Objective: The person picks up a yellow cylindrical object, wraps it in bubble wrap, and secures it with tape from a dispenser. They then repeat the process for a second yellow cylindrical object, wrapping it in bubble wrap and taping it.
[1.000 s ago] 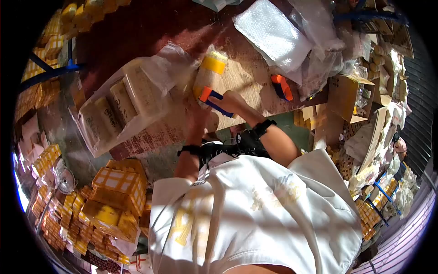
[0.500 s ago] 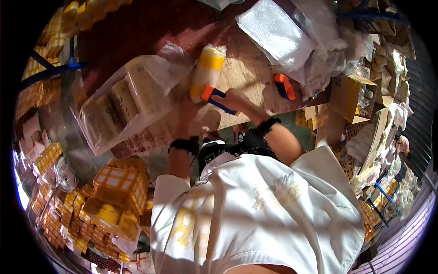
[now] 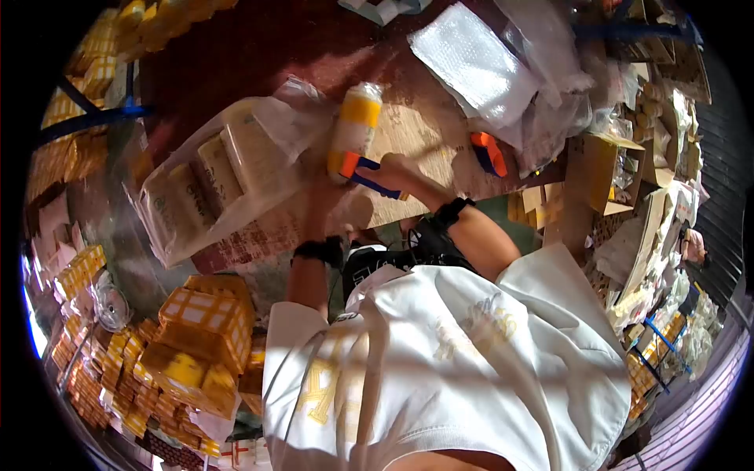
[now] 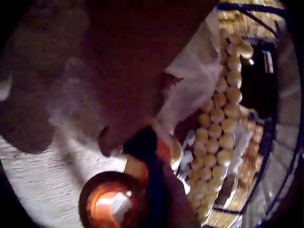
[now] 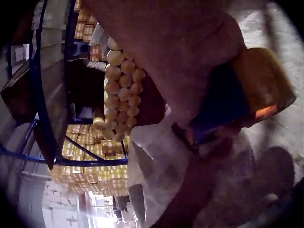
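In the head view a cylindrical bundle (image 3: 357, 129) in clear wrap, banded with yellow tape, lies tilted on the table. My left hand (image 3: 323, 196), in shadow, holds its near end. My right hand (image 3: 400, 174) grips a blue and orange tape dispenser (image 3: 378, 182), whose orange end lies over the bundle's near end. The right wrist view shows the blue body (image 5: 221, 102) close under the fingers, with a brown tape roll (image 5: 268, 80) on it. In the left wrist view the orange roll core (image 4: 107, 202) appears below my dark, blurred left hand (image 4: 128, 80).
Left of the bundle, clear plastic encloses several wrapped rolls (image 3: 216, 169). A second, orange and black tape dispenser (image 3: 488, 153) lies to the right, near bubble wrap sheets (image 3: 475, 63). An open carton (image 3: 601, 169) stands at the right edge. Taped boxes (image 3: 200, 337) are stacked at lower left.
The left forearm has shifted slightly left, and the bundle has turned a little more upright in view. The dispenser stays at its near end, moving only slightly.
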`<action>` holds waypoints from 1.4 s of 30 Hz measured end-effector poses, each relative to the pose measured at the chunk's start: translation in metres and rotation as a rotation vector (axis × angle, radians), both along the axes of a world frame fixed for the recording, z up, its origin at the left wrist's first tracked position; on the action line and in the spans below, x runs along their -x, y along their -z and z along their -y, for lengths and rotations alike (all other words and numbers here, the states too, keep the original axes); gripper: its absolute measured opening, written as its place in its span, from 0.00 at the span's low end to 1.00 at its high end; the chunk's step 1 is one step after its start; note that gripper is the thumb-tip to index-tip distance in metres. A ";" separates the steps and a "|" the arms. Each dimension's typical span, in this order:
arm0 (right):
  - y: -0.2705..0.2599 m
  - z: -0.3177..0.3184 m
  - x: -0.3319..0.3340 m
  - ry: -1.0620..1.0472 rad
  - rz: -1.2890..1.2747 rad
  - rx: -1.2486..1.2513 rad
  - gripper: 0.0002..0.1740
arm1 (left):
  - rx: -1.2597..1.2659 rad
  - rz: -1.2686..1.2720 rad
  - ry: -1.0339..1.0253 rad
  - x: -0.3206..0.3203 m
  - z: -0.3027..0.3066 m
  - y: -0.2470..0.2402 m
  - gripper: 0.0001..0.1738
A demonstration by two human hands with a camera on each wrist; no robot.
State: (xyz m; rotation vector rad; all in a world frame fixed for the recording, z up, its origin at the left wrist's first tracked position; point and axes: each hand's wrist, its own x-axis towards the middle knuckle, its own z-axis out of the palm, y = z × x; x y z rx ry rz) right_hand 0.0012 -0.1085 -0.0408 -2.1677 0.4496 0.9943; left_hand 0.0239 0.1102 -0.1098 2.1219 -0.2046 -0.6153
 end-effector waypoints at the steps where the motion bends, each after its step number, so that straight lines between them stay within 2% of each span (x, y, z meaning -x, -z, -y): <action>1: 0.004 -0.001 -0.003 -0.033 0.014 0.030 0.47 | 0.018 0.075 0.011 -0.001 0.005 -0.007 0.56; 3: 0.008 -0.005 -0.001 -0.036 -0.006 0.034 0.46 | -0.272 -0.076 -0.082 0.003 0.024 -0.035 0.56; 5: 0.006 -0.008 -0.001 -0.021 0.035 0.073 0.45 | -0.404 0.013 -0.118 0.013 0.028 -0.028 0.57; 6: 0.005 -0.007 0.001 -0.019 0.014 0.044 0.46 | -0.390 0.183 -0.101 0.027 0.023 0.006 0.58; 7: 0.003 0.000 0.002 -0.020 -0.005 0.019 0.46 | -0.369 0.354 -0.088 0.028 0.023 0.019 0.59; 9: -0.001 0.006 0.007 -0.003 -0.045 -0.032 0.47 | -0.008 -0.051 -0.078 0.005 0.000 0.028 0.60; 11: -0.003 0.006 0.003 0.037 -0.076 -0.078 0.47 | -0.050 -0.084 0.029 -0.004 -0.009 0.017 0.60; 12: 0.015 0.004 0.002 -0.071 -0.020 0.040 0.48 | -0.266 0.087 0.131 -0.004 0.002 0.000 0.60; 13: 0.013 0.004 0.000 -0.072 -0.002 0.042 0.48 | -0.481 0.254 0.234 -0.002 0.009 -0.012 0.60; 16: 0.007 0.002 0.006 -0.052 0.037 0.062 0.47 | -0.618 0.401 0.127 0.008 0.022 0.021 0.60; 19: 0.006 0.018 0.020 -0.061 0.015 0.024 0.46 | -0.520 0.386 0.082 -0.002 0.018 0.038 0.58; 20: 0.010 0.026 0.029 -0.005 -0.053 -0.038 0.45 | -0.444 0.292 0.107 -0.005 0.012 0.024 0.58; 22: 0.013 0.033 0.032 -0.066 -0.094 0.080 0.43 | -0.277 0.123 0.144 -0.025 0.013 0.001 0.56; 23: 0.012 0.034 0.033 -0.071 -0.100 0.098 0.42 | -0.324 0.117 0.117 -0.026 0.018 0.005 0.54; 26: 0.003 -0.002 0.016 0.110 -0.142 0.336 0.34 | -0.427 0.069 0.084 -0.015 0.031 0.011 0.50; 28: -0.013 -0.010 0.000 0.125 -0.137 0.298 0.31 | -0.441 0.018 0.081 -0.017 0.035 0.007 0.51; 29: -0.015 -0.014 -0.006 0.134 -0.137 0.279 0.30 | -0.464 0.097 0.089 -0.016 0.037 0.010 0.51; 31: 0.014 -0.016 -0.006 0.113 -0.053 0.333 0.23 | -0.468 0.131 0.100 -0.013 0.038 0.014 0.51; 33: 0.013 -0.034 -0.013 -0.252 0.021 0.487 0.19 | -0.451 0.114 0.119 -0.011 0.032 0.015 0.51; 35: -0.015 -0.051 -0.045 0.063 -0.297 0.519 0.17 | -0.425 0.074 0.143 -0.014 0.028 0.015 0.51; 37: -0.013 -0.051 -0.046 0.124 -0.254 0.479 0.21 | -0.416 0.048 0.154 -0.017 0.023 0.013 0.50; 39: -0.022 -0.052 -0.035 0.111 -0.152 0.535 0.20 | -0.410 0.034 0.168 -0.019 0.022 0.015 0.50; 42: 0.025 -0.055 -0.023 0.099 0.056 0.618 0.15 | -0.391 0.016 0.195 -0.020 0.017 0.018 0.50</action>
